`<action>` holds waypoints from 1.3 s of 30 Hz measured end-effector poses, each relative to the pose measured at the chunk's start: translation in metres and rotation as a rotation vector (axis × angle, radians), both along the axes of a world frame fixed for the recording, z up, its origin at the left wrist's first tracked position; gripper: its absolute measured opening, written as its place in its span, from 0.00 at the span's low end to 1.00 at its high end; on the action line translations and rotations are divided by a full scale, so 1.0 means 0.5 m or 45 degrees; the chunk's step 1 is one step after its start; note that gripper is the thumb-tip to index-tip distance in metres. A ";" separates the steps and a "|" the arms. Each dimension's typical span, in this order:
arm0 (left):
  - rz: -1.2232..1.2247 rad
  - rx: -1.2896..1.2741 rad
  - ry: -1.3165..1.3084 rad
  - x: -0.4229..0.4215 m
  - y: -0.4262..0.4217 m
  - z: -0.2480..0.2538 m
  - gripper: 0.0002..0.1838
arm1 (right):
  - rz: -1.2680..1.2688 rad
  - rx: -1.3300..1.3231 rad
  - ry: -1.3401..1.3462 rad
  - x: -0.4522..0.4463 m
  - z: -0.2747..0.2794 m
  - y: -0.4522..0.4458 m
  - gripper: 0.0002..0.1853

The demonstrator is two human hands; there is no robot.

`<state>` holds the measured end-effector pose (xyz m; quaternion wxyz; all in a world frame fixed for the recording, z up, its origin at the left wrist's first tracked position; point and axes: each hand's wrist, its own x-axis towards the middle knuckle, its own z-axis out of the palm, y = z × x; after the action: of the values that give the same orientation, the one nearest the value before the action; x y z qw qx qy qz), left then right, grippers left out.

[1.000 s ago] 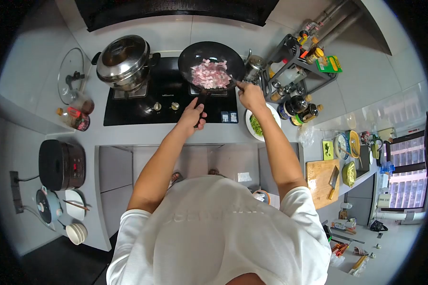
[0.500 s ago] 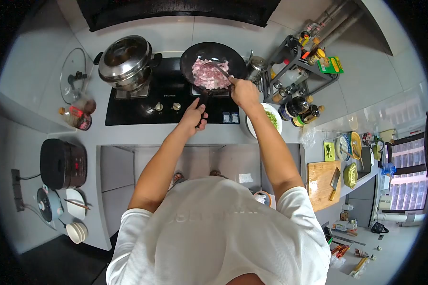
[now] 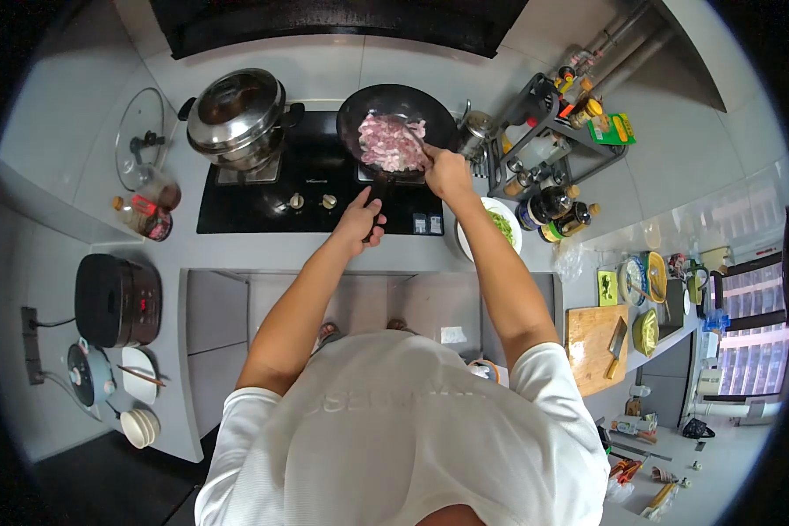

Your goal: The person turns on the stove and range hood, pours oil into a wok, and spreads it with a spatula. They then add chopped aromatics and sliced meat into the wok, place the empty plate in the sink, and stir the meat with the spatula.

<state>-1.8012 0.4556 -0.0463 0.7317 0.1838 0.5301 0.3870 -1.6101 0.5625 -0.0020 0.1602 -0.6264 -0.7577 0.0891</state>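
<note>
A black wok [image 3: 438,123] sits over the right burner of the black gas stove [image 3: 263,206]. Pieces of pale pink raw meat [image 3: 390,145] lie heaped in its middle. My left hand [image 3: 359,219] is wrapped round the wok's dark handle on the near side. In my right hand [image 3: 450,174] is a spatula [image 3: 412,131], its handle slanting over the wok's right rim and its working end among the meat. Under my right forearm stands a white plate [image 3: 466,245] with chopped green vegetables [image 3: 501,226], partly hidden by the arm.
A lidded steel pot [image 3: 237,118] stands on the left burner. Right of the wok are a rack [image 3: 522,131] with seasonings and dark sauce bottles [image 3: 552,202]. A cutting board [image 3: 592,342] with a cleaver [image 3: 618,337] lies farther right. A rice cooker [image 3: 118,301] stands left.
The meat in the wok has shifted slightly under the spatula. Both hands keep their grips. The whole view has moved a little.
</note>
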 end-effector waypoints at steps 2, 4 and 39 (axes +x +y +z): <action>0.011 0.000 -0.005 0.002 -0.001 0.002 0.35 | 0.004 -0.023 -0.008 0.000 -0.018 0.020 0.22; 0.007 0.004 -0.015 -0.001 -0.001 -0.001 0.35 | -0.051 -0.047 0.003 -0.001 -0.003 0.013 0.22; 0.035 0.090 -0.083 0.005 0.000 -0.008 0.36 | 0.063 -0.332 0.491 0.070 0.065 -0.103 0.19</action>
<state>-1.7986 0.4554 -0.0502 0.7362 0.1895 0.4946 0.4212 -1.5752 0.5109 0.0307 0.2177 -0.5944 -0.7101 0.3081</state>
